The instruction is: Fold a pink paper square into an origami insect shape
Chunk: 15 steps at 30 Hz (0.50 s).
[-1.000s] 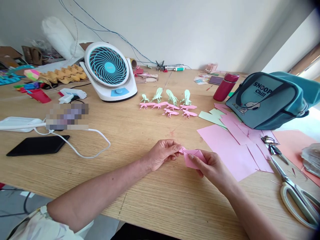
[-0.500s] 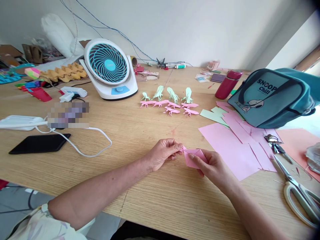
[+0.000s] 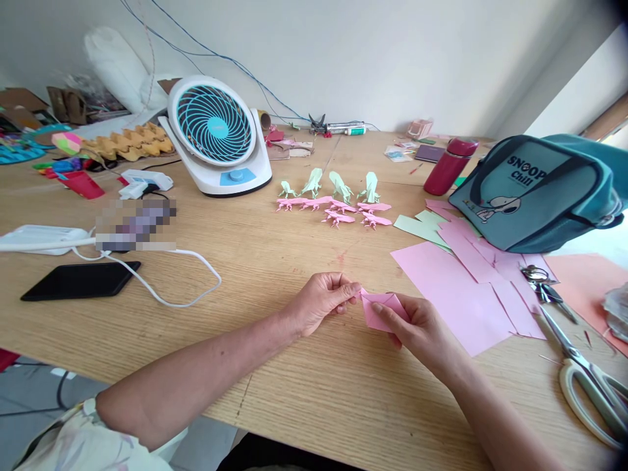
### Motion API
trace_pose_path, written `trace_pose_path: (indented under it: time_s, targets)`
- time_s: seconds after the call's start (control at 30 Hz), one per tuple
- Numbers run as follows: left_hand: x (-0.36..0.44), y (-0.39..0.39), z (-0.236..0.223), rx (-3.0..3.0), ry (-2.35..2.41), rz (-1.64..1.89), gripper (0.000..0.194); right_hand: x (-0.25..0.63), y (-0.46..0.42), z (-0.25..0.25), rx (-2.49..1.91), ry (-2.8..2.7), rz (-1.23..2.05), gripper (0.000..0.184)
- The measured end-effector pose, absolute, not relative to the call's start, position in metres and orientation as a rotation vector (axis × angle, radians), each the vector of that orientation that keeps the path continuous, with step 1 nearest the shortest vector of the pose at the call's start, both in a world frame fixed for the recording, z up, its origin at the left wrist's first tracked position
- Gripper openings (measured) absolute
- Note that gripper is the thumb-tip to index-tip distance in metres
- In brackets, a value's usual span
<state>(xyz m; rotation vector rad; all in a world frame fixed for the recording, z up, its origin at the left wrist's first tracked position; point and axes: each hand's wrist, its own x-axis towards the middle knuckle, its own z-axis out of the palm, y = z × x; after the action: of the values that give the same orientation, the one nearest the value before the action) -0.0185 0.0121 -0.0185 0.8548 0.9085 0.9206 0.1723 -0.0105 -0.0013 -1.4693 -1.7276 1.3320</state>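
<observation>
Between my two hands is a small folded piece of pink paper [image 3: 380, 319], held a little above the wooden table. My right hand [image 3: 417, 327] grips its wide part, thumb on top and fingers underneath. At the paper's narrow left tip, my left hand [image 3: 330, 299] pinches with thumb and forefinger. Farther back stand several pink folded-paper insects [image 3: 336, 218], and behind them a row of pale green folded-paper insects [image 3: 341, 187]. Loose pink paper sheets [image 3: 446, 288] lie to the right of my right hand.
Scissors [image 3: 581, 379] and keys [image 3: 540, 278] lie at the right, near a teal bag [image 3: 530, 196] and a red bottle [image 3: 450, 167]. A white fan [image 3: 216, 131] stands at the back left. A black phone [image 3: 81, 281] and a white cable [image 3: 196, 304] are at the left.
The whole view has shifted very slightly. Both hands keep the same hold on the pink paper.
</observation>
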Motion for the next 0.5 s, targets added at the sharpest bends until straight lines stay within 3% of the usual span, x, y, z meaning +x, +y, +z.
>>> trace_pose_path:
  time_s: [0.5]
  targets:
    - [-0.0173, 0.0089, -0.0247, 1.4, 1.039, 1.08, 0.031, 0.1709, -0.0123, -0.0008, -1.49, -1.742, 1.325, 0.048]
